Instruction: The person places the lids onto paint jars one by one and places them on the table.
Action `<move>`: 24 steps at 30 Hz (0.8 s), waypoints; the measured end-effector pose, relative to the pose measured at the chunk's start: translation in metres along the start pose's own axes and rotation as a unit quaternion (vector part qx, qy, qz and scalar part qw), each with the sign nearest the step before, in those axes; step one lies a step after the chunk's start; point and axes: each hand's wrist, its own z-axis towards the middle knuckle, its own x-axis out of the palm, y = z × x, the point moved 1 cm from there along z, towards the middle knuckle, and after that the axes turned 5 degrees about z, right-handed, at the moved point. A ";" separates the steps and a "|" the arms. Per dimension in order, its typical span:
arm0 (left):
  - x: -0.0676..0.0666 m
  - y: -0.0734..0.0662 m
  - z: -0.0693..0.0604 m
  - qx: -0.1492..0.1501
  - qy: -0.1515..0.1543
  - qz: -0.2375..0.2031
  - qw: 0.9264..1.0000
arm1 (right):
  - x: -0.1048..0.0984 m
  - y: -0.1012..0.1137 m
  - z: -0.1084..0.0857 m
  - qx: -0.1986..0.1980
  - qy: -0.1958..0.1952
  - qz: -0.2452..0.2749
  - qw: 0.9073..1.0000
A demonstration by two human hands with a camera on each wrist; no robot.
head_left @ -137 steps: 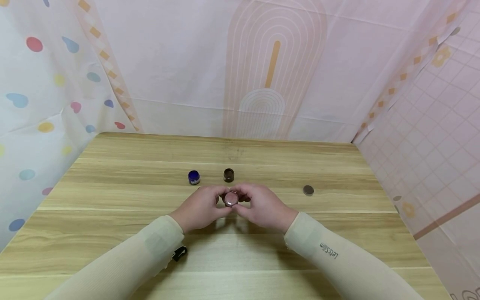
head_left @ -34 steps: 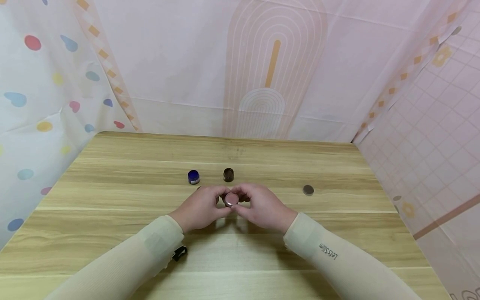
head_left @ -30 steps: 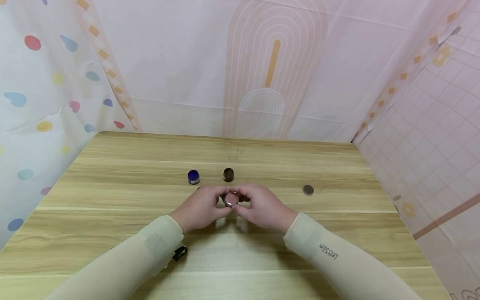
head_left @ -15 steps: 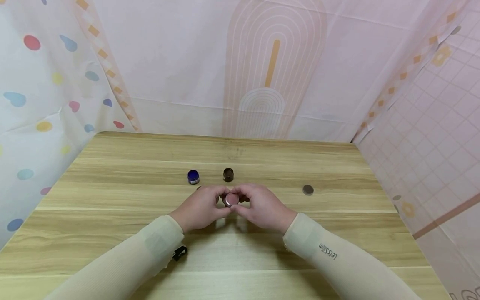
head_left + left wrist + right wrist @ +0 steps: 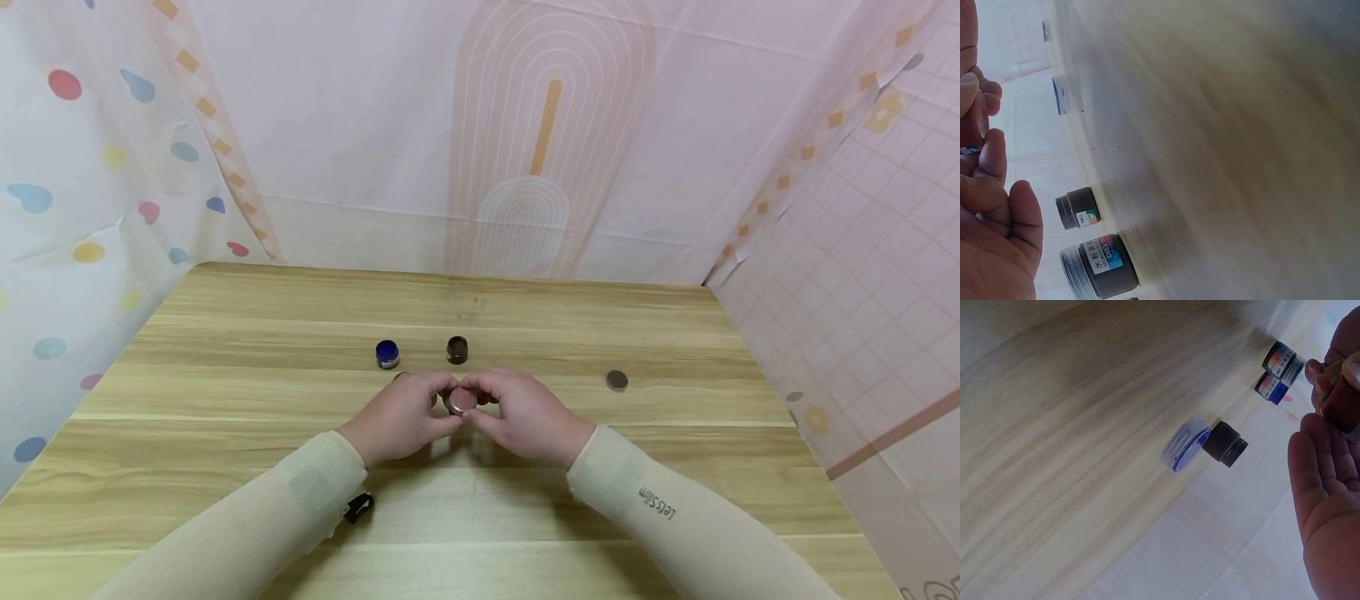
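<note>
In the head view, a small paint jar (image 5: 462, 401) with a reddish round top and shiny rim is held between both hands above the table. My left hand (image 5: 405, 417) grips it from the left, with thumb and fingers curled at its side. From the right, my right hand (image 5: 525, 414) pinches it, thumb at the near edge and fingers behind. In the right wrist view the jar's side (image 5: 1341, 407) looks red-brown, partly covered by fingers. A label shows on the jar (image 5: 974, 128) in the left wrist view.
Beyond the hands stand an uncapped blue jar (image 5: 387, 355) and a dark brown jar (image 5: 457, 351). A brownish round lid (image 5: 617, 381) lies to the right. A clear lid with blue inside (image 5: 1186, 444) shows in the right wrist view. A capped dark jar (image 5: 1100, 265) stands near the left hand.
Both hands keep nearly the same place and hold on the jar. Its round top appears slightly shifted, with the shine on its rim changed. The other jars and lid have not moved.
</note>
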 end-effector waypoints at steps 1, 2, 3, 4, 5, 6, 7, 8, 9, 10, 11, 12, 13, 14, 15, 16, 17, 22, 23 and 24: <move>0.000 0.000 0.000 0.000 0.000 0.000 1.000 | 0.000 0.000 0.000 0.004 0.000 0.000 1.000; 0.000 0.000 0.000 -0.001 0.000 0.001 1.000 | 0.000 0.000 0.000 0.005 -0.002 -0.002 1.000; 0.000 0.000 0.000 -0.003 0.000 0.002 1.000 | 0.001 0.001 0.000 0.007 -0.002 -0.003 1.000; 0.000 0.000 0.000 -0.004 0.000 0.003 1.000 | 0.001 0.001 -0.001 0.008 -0.004 -0.005 1.000; 0.000 0.000 0.000 -0.006 0.000 0.004 1.000 | 0.001 0.001 -0.001 0.010 -0.004 -0.007 1.000; 0.000 0.000 0.000 -0.007 0.000 0.005 1.000 | 0.001 0.000 -0.001 0.012 -0.004 -0.007 1.000; 0.000 0.000 0.000 -0.009 0.000 0.006 1.000 | 0.001 0.000 -0.001 0.013 -0.003 -0.008 1.000; 0.000 -0.001 0.000 -0.008 0.000 0.005 1.000 | 0.001 0.000 -0.001 0.014 -0.002 -0.009 1.000; 0.000 -0.001 0.000 -0.008 0.001 0.005 1.000 | 0.001 -0.001 -0.001 0.014 -0.001 -0.012 1.000; 0.000 -0.001 0.000 -0.007 0.001 0.004 1.000 | 0.001 -0.001 -0.001 0.012 0.001 -0.016 1.000; 0.000 -0.001 0.000 -0.005 0.000 0.004 1.000 | 0.000 -0.001 0.000 0.012 0.003 -0.020 1.000; 0.000 -0.002 0.000 -0.004 0.000 0.004 1.000 | 0.000 -0.001 0.000 0.010 0.005 -0.027 1.000; 0.000 -0.002 0.000 -0.003 0.000 0.004 1.000 | 0.000 -0.001 0.000 0.008 0.006 -0.033 0.999; 0.000 -0.002 0.000 -0.001 -0.002 0.005 1.000 | 0.000 -0.001 0.000 0.005 0.006 -0.040 0.999; 0.000 -0.002 0.000 -0.001 -0.003 0.006 1.000 | 0.000 -0.001 0.000 0.004 0.006 -0.046 0.999; 0.000 -0.002 0.000 -0.001 -0.004 0.007 1.000 | 0.000 -0.001 0.000 0.004 0.005 -0.050 0.999; 0.000 -0.002 0.000 0.000 -0.006 0.009 1.000 | 0.000 -0.001 0.000 0.004 0.004 -0.054 0.999; 0.001 -0.003 0.001 0.005 -0.017 0.018 1.000 | 0.001 0.001 -0.001 0.003 -0.010 -0.066 0.998; 0.002 -0.003 0.001 0.005 -0.020 0.020 1.000 | 0.002 0.001 -0.001 0.004 -0.012 -0.067 0.998; 0.002 -0.004 0.001 0.005 -0.022 0.021 1.000 | 0.002 0.001 -0.001 0.004 -0.014 -0.067 0.998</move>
